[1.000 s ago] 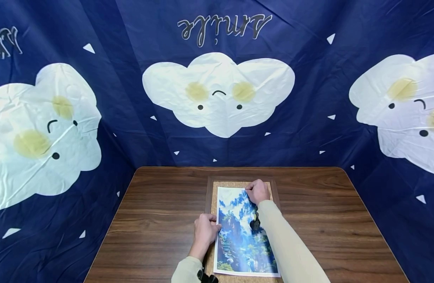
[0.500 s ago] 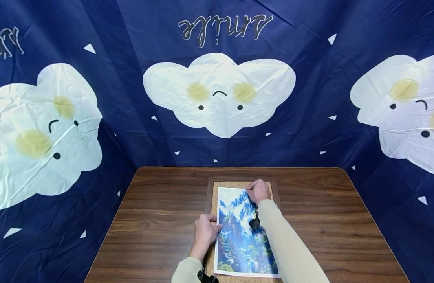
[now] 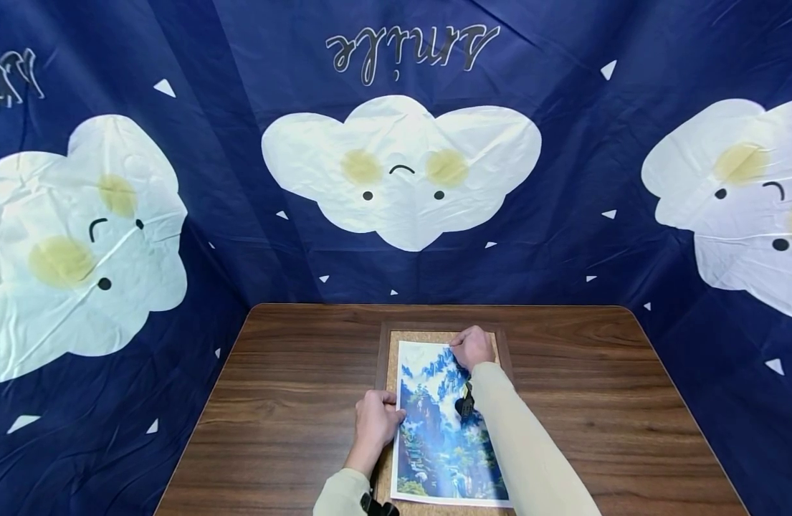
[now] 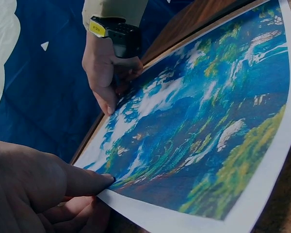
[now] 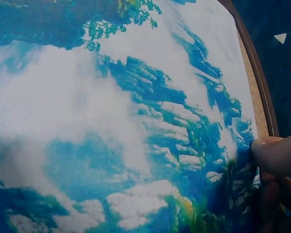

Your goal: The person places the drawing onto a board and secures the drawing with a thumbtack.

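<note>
A printed picture (image 3: 428,437) of blue mountains, mist and trees, with a white border, lies over a cork board (image 3: 421,335) on the table. At its left edge my left hand (image 3: 374,419) pinches the paper, thumb on top and the other fingers underneath, as the left wrist view shows. There the near corner of the sheet bows up off the cork. My right hand (image 3: 473,349) reaches across to the far edge and pinches the paper near the far right corner. In the right wrist view its thumb (image 5: 271,151) presses on the printed face. My right forearm hides part of the picture's right side.
A brown wooden frame (image 3: 383,344) runs round the cork board. The board lies on a dark wood-grain table (image 3: 273,416). Blue cloth (image 3: 241,215) with white cloud faces hangs behind the table and at both sides. Each wrist carries a small black camera (image 3: 378,506).
</note>
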Available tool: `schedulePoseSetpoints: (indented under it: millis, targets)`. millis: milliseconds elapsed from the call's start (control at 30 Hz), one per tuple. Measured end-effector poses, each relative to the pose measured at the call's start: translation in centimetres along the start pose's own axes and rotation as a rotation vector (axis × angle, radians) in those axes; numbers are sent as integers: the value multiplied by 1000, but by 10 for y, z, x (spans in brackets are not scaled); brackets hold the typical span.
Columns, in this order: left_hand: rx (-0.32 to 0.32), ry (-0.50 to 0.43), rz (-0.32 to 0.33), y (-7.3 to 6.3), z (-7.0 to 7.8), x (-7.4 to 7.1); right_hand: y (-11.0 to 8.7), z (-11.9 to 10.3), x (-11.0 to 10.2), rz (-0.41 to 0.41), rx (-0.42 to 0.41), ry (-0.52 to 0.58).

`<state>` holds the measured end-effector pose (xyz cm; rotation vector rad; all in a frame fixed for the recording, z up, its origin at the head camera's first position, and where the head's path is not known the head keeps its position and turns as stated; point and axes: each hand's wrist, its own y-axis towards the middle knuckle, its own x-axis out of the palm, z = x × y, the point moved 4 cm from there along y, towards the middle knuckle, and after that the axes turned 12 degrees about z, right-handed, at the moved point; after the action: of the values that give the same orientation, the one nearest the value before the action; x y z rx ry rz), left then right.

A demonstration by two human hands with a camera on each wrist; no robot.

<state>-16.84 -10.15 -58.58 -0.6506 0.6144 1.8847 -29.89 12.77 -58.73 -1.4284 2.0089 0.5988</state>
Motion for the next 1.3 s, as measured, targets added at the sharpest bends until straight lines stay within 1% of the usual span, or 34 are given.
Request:
schedulePoseSetpoints:
  millis: [267, 467, 867, 1000, 1167, 1300]
  targets:
    - [2, -2, -6, 0, -1, 0, -1, -1, -1, 7, 5, 12]
    - [-12, 0, -8, -1, -2, 1, -1, 2, 0, 23, 1, 19]
    - [-14, -3, 2, 1, -2, 0, 0, 1, 1, 18, -7, 46]
    - [-9, -5, -2, 1, -2, -1, -1, 3, 1, 14, 4, 73]
    - [-4, -12, -6, 0, -2, 0, -2, 4, 0, 12, 40, 101]
    - [-3, -21, -7, 0, -2, -1, -3, 1, -1, 14, 56, 100]
